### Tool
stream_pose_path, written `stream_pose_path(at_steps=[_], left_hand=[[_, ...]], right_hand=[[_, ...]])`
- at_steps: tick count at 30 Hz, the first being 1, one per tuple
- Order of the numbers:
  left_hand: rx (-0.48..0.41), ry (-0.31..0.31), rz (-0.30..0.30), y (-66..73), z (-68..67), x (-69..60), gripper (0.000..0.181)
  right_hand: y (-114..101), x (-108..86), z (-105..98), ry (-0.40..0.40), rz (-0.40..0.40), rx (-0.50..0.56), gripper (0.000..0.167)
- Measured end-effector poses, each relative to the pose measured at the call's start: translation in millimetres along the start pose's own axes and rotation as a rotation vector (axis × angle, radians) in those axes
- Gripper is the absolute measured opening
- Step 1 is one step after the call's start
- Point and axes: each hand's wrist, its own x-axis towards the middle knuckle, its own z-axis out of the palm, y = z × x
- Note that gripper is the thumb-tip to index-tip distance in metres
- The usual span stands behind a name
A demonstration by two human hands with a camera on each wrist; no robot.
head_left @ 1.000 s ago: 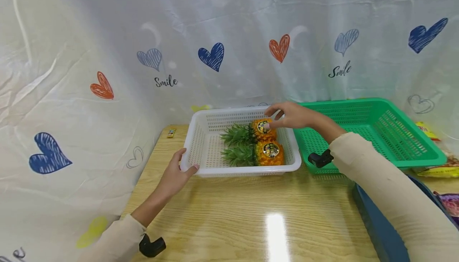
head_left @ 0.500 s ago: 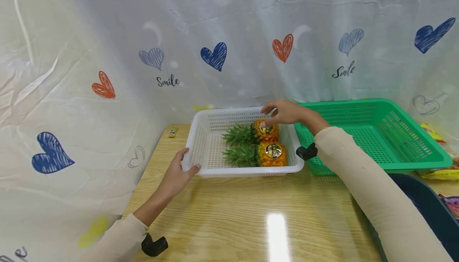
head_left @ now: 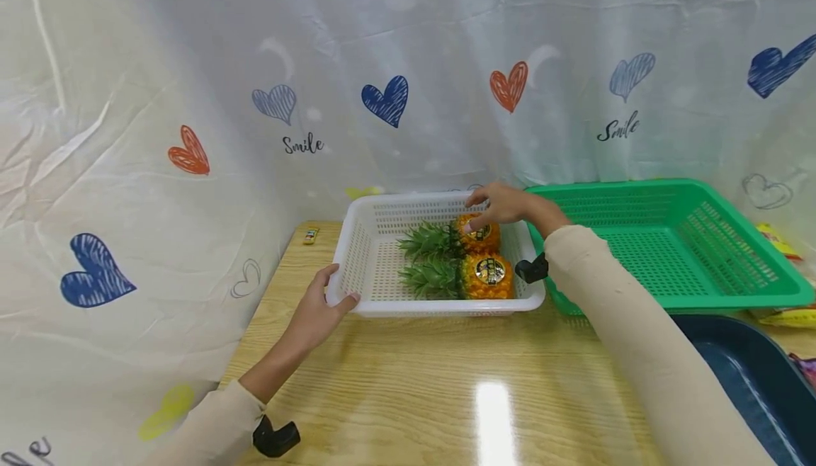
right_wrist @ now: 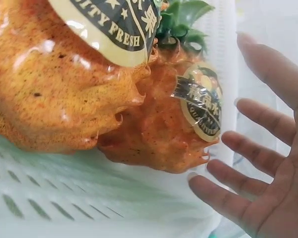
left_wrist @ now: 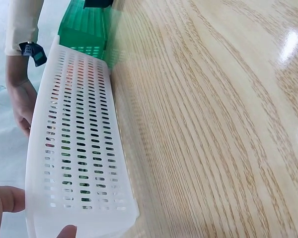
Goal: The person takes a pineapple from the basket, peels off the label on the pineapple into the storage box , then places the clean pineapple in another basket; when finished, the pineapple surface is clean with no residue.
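Inside a white slotted basket (head_left: 382,304), two small pineapples with green crowns and round dark labels lie side by side, crowns to the left. My left hand (head_left: 319,314) grips the basket's front left corner, thumb at the front rim. Above the back pineapple (head_left: 484,238) hovers my right hand (head_left: 503,205), reaching over the basket. In the right wrist view its fingers (right_wrist: 253,153) are spread beside that pineapple (right_wrist: 149,124), holding nothing; whether a fingertip touches it I cannot tell. The front pineapple (head_left: 487,278) lies nearer me.
To the right, a green slotted basket (head_left: 695,303) stands against the white one. A dark blue tub (head_left: 739,367) is in front of it. Snack packets (head_left: 778,241) lie at the far right. A small yellow packet (head_left: 310,236) rests behind left, before the printed curtain (head_left: 446,41).
My right hand has shifted left and slightly down over the back pineapple, its forearm coming inward with it. The left hand stays on the basket corner; both pineapples lie as before.
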Motion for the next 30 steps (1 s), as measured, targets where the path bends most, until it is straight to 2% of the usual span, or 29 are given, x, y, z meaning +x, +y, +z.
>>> stream_pose_path(at_steps=[11, 15, 24, 30], left_hand=[[0.022, -0.012, -0.016, 1.3, -0.3, -2.0, 0.075], [0.017, -0.013, -0.008, 1.3, -0.5, -1.6, 0.075], [0.009, -0.005, -0.004, 0.0, -0.4, 0.2, 0.075], [0.019, 0.001, -0.009, 0.5, -1.1, -0.5, 0.077]], right_hand=[[5.5, 6.5, 10.5, -0.088, 0.076, 0.006, 0.071], [4.5, 5.8, 13.8, -0.12, 0.063, -0.023, 0.069], [6.2, 11.0, 18.2, -0.126, 0.059, -0.046, 0.071], [5.7, 16.3, 19.5, -0.135, 0.048, -0.098, 0.077]])
